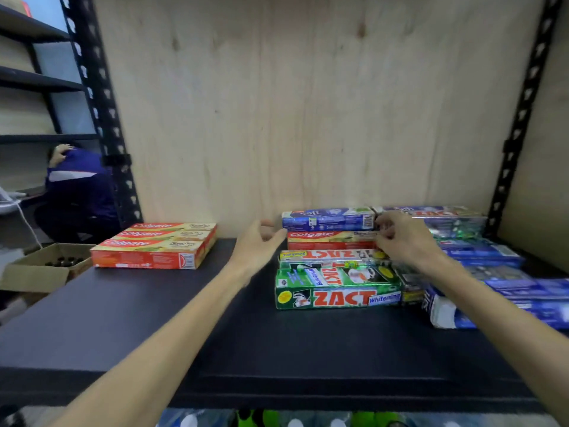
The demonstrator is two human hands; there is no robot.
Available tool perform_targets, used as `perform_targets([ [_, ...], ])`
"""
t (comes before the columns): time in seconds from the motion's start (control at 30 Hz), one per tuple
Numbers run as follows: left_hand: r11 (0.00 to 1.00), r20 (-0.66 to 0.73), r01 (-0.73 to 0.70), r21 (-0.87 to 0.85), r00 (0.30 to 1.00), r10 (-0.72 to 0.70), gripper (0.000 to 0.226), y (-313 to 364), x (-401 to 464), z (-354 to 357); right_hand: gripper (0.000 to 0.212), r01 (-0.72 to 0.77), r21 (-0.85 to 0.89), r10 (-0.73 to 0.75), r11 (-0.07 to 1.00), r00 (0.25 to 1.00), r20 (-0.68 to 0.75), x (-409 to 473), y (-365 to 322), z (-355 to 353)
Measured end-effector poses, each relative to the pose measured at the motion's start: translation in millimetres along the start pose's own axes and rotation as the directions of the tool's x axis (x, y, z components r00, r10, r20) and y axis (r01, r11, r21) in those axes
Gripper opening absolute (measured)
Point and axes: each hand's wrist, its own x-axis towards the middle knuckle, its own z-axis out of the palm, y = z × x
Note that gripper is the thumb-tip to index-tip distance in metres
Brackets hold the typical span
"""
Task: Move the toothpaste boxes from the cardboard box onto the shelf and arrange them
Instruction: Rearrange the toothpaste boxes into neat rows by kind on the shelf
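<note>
- Lower frame: the dark shelf (154, 334), with both bare forearms reaching in over its front edge.
- Centre right: green ZACT Whitening boxes (337, 288) lie flat in a short stack; blue toothpaste boxes (498, 291) are piled loosely at the right edge.
- Handling, as a judgement: light, stiff cartons with glossy faces that may slide on one another and dent under a hard squeeze; best taken at the two short ends or across the long edges.
- Left hand (261, 238): grip open, fingers relaxed, at the left end of the red Colgate box (331, 240); contact cannot be told.
- Right hand (400, 238): fingers curled at that box's right end beneath the blue Safi box (328, 218); blur hides whether they pinch it.
- Left of centre: a row of three Colgate boxes (154, 246).
- Far left: a cardboard box (40, 269).
</note>
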Motion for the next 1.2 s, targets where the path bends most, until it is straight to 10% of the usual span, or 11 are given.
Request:
perform_targets([
  [0.17,0.962,0.080,0.218,-0.167,0.975,-0.207,0.058,-12,25,18,0.047,0.019,-0.181,-0.008,0.983,0.998,0.061,11,6,4],
  [0.43,0.970,0.230,0.168,-0.174,0.965,-0.126,0.103,-9,26,15,0.032,0.050,-0.340,0.018,0.939,0.981,0.195,8,-1,7],
  [1.2,0.920,0.021,-0.148,0.364,0.988,0.151,0.048,-38,-88,-142,0.063,0.289,0.104,-0.301,0.952,0.945,0.130,-27,-89,46],
])
